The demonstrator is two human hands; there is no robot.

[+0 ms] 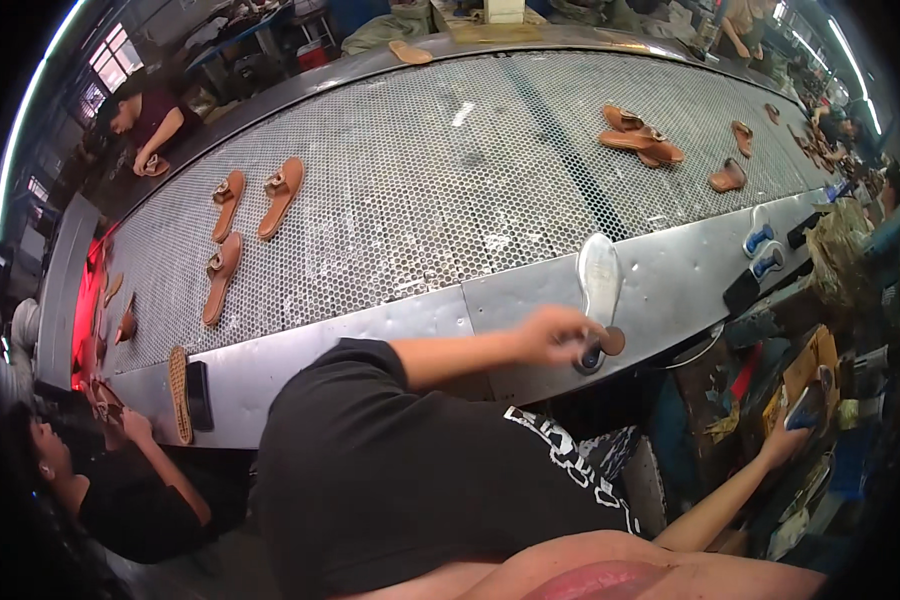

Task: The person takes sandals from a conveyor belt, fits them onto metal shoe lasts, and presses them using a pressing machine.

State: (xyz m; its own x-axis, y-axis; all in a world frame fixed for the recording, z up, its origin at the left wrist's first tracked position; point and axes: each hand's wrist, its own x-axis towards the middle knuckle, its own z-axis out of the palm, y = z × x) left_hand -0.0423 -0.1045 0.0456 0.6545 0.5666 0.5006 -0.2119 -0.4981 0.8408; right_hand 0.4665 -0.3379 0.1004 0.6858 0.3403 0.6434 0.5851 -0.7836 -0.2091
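My left hand (555, 335) reaches across the metal ledge, slightly blurred, its fingers curled at a brown round-ended piece (613, 342). Under and beyond it lies a pale, shiny sole-shaped piece (599, 275), with a dark blue part (590, 358) at its near end. How these pieces join is hidden by the fingers. Off to the lower right, my right hand (782, 440) is closed around a blue, flat-faced object (803, 410) whose kind I cannot make out, beside a cluttered rack.
Several brown sandals (282, 198) lie on a perforated conveyor (390, 190). Two white-and-blue sole-shaped pieces (760, 235) rest on the ledge (390, 325) at right. A tan sole (179, 395) is at left. Co-workers sit at far left (155, 120) and near left (140, 480). A red glow marks the left opening.
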